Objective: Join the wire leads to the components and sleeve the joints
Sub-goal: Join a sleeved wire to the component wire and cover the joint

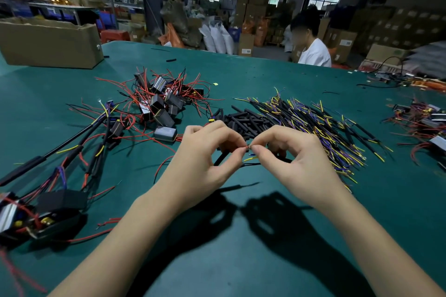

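Observation:
My left hand [205, 152] and my right hand [292, 154] meet above the green table [241, 236], each pinching a thin wire end so the bare tips [248, 146] touch between my fingertips. Yellow and blue leads [251, 157] hang just under the pinch. A black sleeved cable [220, 158] runs down from my left fingers. One small grey box component [165, 133] with red leads lies just left of my left hand. Behind my hands lies a heap of black sleeve tubes [243, 119].
A pile of black box components with red wires [161, 101] sits at the back left. Yellow, blue and black wire leads [321, 128] spread to the right. Finished assemblies [48, 214] lie at the front left. A cardboard box [48, 43] stands far left; a person [311, 48] sits across.

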